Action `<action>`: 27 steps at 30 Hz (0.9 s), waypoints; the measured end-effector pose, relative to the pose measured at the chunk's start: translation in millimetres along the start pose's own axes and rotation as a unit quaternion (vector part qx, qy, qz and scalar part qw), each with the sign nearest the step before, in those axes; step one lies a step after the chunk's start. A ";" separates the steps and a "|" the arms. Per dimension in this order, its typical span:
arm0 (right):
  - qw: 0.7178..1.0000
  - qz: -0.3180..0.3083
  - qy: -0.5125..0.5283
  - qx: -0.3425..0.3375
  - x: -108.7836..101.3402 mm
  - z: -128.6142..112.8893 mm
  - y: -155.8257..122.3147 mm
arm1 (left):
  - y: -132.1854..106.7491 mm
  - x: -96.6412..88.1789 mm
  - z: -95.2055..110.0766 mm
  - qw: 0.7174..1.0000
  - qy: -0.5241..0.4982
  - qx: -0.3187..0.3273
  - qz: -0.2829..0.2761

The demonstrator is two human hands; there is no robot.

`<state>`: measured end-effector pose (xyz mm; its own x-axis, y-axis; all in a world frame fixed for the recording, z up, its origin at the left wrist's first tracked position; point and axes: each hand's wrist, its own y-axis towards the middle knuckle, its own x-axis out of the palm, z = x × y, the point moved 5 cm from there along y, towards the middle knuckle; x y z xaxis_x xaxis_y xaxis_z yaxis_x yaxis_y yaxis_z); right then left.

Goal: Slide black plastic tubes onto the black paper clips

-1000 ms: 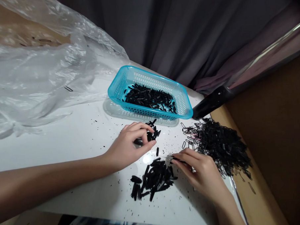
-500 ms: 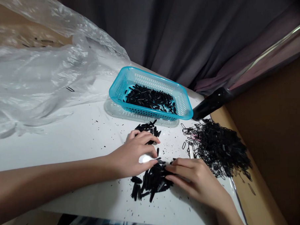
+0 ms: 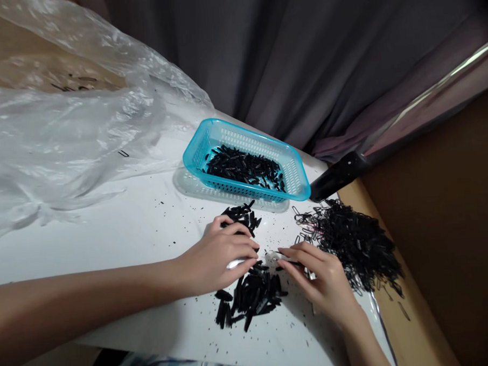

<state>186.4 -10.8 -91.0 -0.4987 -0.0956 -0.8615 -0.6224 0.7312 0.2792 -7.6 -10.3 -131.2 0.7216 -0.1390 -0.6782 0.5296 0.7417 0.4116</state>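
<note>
My left hand (image 3: 225,254) hovers palm down over the table, fingers curled and thumb near the fingertips; a bit of something dark shows at the tips, too small to name. Partly under its fingers lies a small heap of black slivers (image 3: 251,220). My right hand (image 3: 318,271) pinches a slim black strip (image 3: 291,261) between thumb and fingers. Below and between both hands spreads a larger heap of black slivers (image 3: 255,296). Beyond them stands a blue perforated basket (image 3: 296,189), its floor covered with similar slivers.
A tangled pile of black thin loops (image 3: 360,242) sits at the right table edge, with a black handle-like object (image 3: 336,176) behind it. Crumpled clear plastic (image 3: 72,131) covers the left side. Dark crumbs dot the white tabletop (image 3: 152,311); a grey curtain (image 3: 287,57) hangs behind.
My right hand has lifted from the larger heap and moved slightly up and away, with a black strip in its fingers. My left thumb and fingertips have drawn closer together.
</note>
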 end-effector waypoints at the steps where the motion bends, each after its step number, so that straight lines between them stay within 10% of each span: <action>1: 1.000 0.005 0.000 0.003 0.6 0.3 0.2 | 0.7 -0.9 -1.7 1.000 -0.004 -0.006 0.002; 12: 0.999 0.011 -0.045 -0.006 15.4 -3.9 4.3 | 3.5 -2.4 -19.1 0.988 -0.058 -0.145 -0.005; 27: 0.976 0.051 -0.198 -0.081 34.9 -27.6 5.8 | 2.7 2.6 -21.0 0.990 -0.075 -0.120 -0.001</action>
<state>148.8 -28.5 -107.8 -0.3110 0.2643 -0.9129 -0.6844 0.6042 0.4080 -13.7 5.2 -144.6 0.7883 -0.2231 -0.5734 0.4230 0.8733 0.2419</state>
